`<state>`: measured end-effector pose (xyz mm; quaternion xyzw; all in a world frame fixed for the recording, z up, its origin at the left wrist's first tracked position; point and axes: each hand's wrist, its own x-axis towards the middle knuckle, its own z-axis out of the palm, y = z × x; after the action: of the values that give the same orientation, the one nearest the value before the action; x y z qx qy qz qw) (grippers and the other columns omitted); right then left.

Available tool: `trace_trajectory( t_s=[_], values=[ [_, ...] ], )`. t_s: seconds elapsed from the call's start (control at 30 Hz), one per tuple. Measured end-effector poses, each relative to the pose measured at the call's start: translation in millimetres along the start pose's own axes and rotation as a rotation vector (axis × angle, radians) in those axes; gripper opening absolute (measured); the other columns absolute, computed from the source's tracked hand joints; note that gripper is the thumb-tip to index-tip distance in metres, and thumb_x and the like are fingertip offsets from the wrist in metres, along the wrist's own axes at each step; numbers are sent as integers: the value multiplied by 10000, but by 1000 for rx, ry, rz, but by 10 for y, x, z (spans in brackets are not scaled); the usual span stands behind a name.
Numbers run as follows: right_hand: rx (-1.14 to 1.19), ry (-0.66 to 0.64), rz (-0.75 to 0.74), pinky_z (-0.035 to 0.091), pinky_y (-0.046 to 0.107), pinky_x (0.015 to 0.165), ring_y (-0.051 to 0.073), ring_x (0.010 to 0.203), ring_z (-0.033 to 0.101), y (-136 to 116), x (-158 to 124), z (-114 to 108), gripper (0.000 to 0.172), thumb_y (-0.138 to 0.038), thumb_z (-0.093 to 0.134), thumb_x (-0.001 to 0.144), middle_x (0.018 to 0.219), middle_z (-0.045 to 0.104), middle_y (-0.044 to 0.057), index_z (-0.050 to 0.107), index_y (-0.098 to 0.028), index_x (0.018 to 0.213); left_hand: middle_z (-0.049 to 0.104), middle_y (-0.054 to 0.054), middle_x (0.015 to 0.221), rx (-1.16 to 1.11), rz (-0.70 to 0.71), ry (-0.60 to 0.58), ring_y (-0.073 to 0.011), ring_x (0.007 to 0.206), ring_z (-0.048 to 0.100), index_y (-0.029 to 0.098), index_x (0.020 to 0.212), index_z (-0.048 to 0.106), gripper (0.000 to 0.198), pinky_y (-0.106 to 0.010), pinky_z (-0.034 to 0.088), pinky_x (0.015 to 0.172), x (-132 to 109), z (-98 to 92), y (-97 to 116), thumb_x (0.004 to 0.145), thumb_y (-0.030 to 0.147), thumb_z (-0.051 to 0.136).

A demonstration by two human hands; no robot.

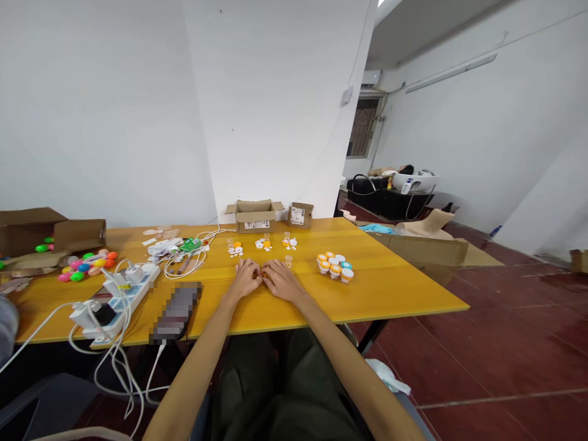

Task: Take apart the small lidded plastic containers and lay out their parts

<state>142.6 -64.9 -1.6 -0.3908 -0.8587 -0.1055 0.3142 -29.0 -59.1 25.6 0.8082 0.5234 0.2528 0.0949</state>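
My left hand (245, 277) and my right hand (281, 280) rest together on the yellow table (395, 288), fingertips meeting. Between the fingers sits a small orange object (263, 275), too small to name; both hands are pinched on it. Just beyond the hands are small clear vials and loose white and orange caps (264, 244) in little groups. A cluster of capped small jars (334, 265) with orange, white and teal lids stands to the right of my right hand.
Two small cardboard boxes (255, 215) stand at the table's far edge. A power strip with white cables (120, 293), a blurred phone (177, 312) and coloured plastic balls (87, 263) lie at left. A large flat carton (427, 248) lies right.
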Motion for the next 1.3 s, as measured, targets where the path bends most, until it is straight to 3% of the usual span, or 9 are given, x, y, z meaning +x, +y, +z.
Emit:
trace_trajectory(
  t_s=[0.5, 1.03, 1.3],
  values=[
    [49, -27, 5, 457, 382, 887, 233, 1055, 547, -10, 9, -35, 75, -271, 594, 948, 1168, 636, 92, 639, -224, 987, 635, -42, 1075, -129, -12, -13, -261, 1092, 496, 221, 763, 678, 105, -439, 377, 1000, 22, -15, -33, 833, 182, 609],
    [112, -43, 44, 451, 388, 899, 234, 1050, 544, -31, 22, -68, 94, -314, 660, 912, 1140, 639, 72, 643, -240, 969, 663, -38, 1024, -244, 73, 52, -245, 1038, 527, 238, 768, 678, 162, -417, 401, 982, 62, 53, -152, 881, 201, 569],
    [174, 95, 94, 460, 394, 886, 232, 999, 564, 2, 29, -25, 60, -242, 595, 927, 1064, 654, 63, 651, -256, 941, 671, -33, 989, -293, 108, 97, -231, 1013, 552, 246, 815, 671, 132, -395, 413, 975, 81, 34, -103, 905, 264, 577]
  ],
)
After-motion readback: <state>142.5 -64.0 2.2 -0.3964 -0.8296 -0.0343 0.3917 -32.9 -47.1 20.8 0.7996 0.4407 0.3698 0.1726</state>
